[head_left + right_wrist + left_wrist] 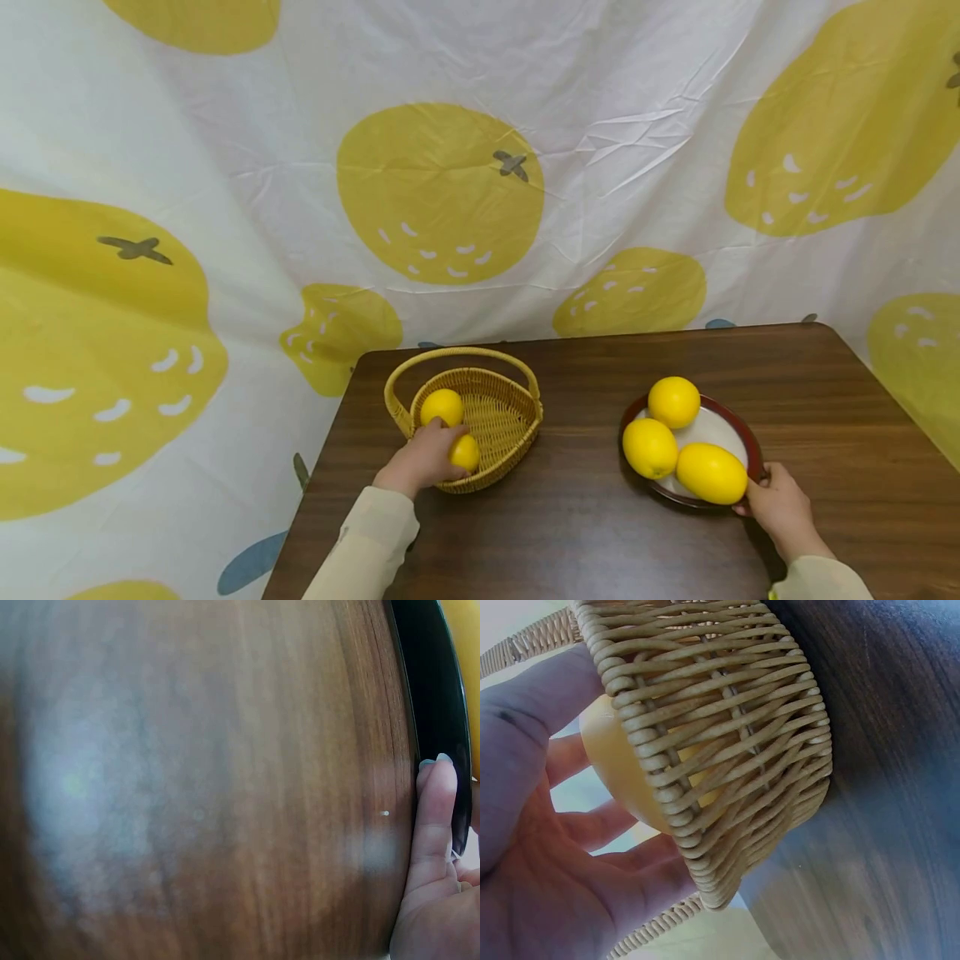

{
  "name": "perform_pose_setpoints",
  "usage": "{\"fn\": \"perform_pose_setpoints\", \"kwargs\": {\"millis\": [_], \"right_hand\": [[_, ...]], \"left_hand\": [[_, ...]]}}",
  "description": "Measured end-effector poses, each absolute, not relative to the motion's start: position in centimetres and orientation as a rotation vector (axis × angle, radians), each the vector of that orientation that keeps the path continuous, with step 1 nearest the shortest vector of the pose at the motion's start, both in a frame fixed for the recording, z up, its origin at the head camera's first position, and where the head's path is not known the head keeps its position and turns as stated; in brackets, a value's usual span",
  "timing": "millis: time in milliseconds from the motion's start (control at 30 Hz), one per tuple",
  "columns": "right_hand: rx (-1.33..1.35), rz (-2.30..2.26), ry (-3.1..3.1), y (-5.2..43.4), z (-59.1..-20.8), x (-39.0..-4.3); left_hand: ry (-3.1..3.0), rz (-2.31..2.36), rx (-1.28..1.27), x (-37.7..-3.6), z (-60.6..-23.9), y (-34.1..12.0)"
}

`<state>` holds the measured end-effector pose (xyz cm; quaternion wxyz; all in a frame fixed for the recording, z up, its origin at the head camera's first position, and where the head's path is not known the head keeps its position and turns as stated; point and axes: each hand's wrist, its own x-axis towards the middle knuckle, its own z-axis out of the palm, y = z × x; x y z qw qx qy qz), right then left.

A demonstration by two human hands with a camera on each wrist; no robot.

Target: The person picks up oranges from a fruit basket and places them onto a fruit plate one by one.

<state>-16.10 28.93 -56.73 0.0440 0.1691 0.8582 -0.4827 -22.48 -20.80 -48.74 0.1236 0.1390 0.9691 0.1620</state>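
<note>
My left hand (pixel 429 457) reaches over the near left rim of a wicker basket (pixel 517 425) with a tall arched handle. Its thumb and fingers are curled round a yellow lemon (pixel 465 452) inside, low against the woven wall; in the left wrist view that wall partly hides the lemon (pixel 619 769). Just behind the hand, a second lemon (pixel 442 407) lies in the basket. At the right, my right hand (pixel 780 504) pinches the edge of a round plate (pixel 750 442) with a red-brown rim and white inside. The right wrist view shows fingers (pixel 435 817) against the plate's dark outer side.
Three lemons lie on the plate: one at the back (pixel 674 402), one at the left (pixel 650 448) and one at the front right (pixel 712 473). Basket and plate stand apart on a dark wooden table (pixel 577 467). Behind it hangs a white cloth (pixel 585 208) printed with big lemons.
</note>
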Motion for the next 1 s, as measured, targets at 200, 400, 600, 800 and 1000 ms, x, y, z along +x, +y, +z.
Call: {"fn": "perform_pose_setpoints", "kwargs": {"millis": [200,400,600,800,1000], "right_hand": [[0.521,-1.483,2.617,29.0,-56.9,-16.1],[0.523,-1.511,2.609,29.0,-56.9,-16.1],[0.531,-1.499,2.617,29.0,-56.9,-16.1],[0.523,-1.483,2.621,29.0,-56.9,-16.1],[0.517,-1.473,2.636,28.9,-56.9,-16.1]], "left_hand": [[2.832,0.524,0.383,-22.1,-49.0,-21.0],[2.854,0.585,0.373,-21.9,-49.3,-21.0],[2.857,0.713,0.322,-21.8,-49.6,-20.9],[2.944,0.796,0.314,-21.7,-50.2,-20.6],[3.008,0.961,0.275,-21.4,-50.0,-20.0]]}}
